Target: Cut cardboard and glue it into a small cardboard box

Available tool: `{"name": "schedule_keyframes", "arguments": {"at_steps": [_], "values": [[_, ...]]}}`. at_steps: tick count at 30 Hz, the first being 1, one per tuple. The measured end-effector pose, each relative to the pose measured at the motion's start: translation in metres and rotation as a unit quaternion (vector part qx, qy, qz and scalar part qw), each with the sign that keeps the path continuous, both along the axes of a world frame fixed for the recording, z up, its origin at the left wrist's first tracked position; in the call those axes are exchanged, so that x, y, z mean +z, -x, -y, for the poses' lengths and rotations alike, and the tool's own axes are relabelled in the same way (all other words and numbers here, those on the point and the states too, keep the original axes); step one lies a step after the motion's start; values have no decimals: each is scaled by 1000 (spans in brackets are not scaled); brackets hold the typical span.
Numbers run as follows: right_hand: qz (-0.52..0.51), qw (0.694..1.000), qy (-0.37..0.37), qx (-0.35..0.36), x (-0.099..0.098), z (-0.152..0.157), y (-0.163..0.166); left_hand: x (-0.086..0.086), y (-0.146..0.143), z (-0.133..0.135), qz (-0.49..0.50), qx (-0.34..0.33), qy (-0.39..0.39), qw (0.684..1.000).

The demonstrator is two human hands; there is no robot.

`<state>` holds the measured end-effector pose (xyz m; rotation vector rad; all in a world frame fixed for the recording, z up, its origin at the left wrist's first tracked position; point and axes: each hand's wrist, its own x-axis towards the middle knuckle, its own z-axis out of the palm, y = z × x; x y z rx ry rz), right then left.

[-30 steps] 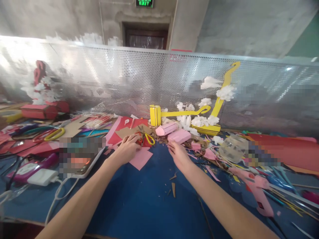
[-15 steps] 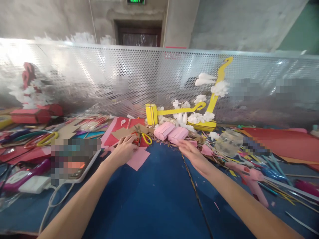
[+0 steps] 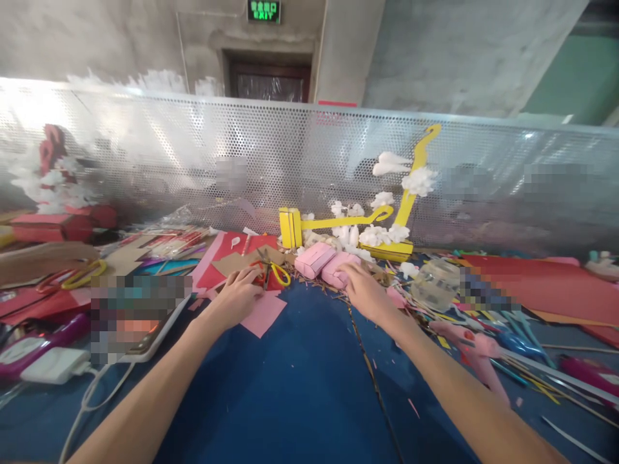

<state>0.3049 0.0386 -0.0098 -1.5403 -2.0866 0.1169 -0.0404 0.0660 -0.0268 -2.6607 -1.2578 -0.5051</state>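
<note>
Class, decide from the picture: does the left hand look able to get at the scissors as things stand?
Probably yes: the left hand is right at the scissors, and nothing visible lies over their yellow loop.

Uneven light: blown-out at upper left of the panel [image 3: 271, 154], streaky reflections across it, table [image 3: 271, 386] dark at bottom centre, door [image 3: 273, 85] dim up top, sign [image 3: 264, 11] glowing green, slight softness overall, wide-lens stretch at edges, pixelated blocks over device [image 3: 140, 316].
</note>
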Motion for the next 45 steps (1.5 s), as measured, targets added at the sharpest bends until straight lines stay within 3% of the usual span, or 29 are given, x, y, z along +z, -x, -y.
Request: {"name": "schedule_keyframes", "arguments": {"at_steps": [4,8,11,15,19,22,25,30,34,40,42,45], "values": [[151,988,-35,17,14,-25,-7,-1,0,1,0,2,-8,1000],[236,968,-52,62,26,-42,-11,-1,0,2,-5,-2,-12,1000],[256,962,-66,65,42,-49,-17,0,0,3,-5,-4,-13,1000],[245,966,-86,16,73,-54,-21,1,-1,5,-3,-5,-10,1000],[219,968,-125,-3,93,-65,-2,3,-2,7,0,-1,-9,1000],[206,968,-142,5,88,-73,23,5,-2,8,0,-4,-11,1000],[217,970,-104,32,68,-69,44,6,-3,10,1,-7,-13,1000],[184,979,-84,8,34,-28,64,9,-4,11,8,-2,-9,1000],[148,988,-52,9,18,-11,75,7,-4,9,2,1,-4,1000],[119,989,-4,93,17,-12,83,3,-1,4,-5,0,-8,1000],[110,987,10,114,22,8,84,3,-1,4,-6,-1,-6,1000],[114,981,40,152,25,63,78,5,0,6,-8,-1,-5,1000]]}}
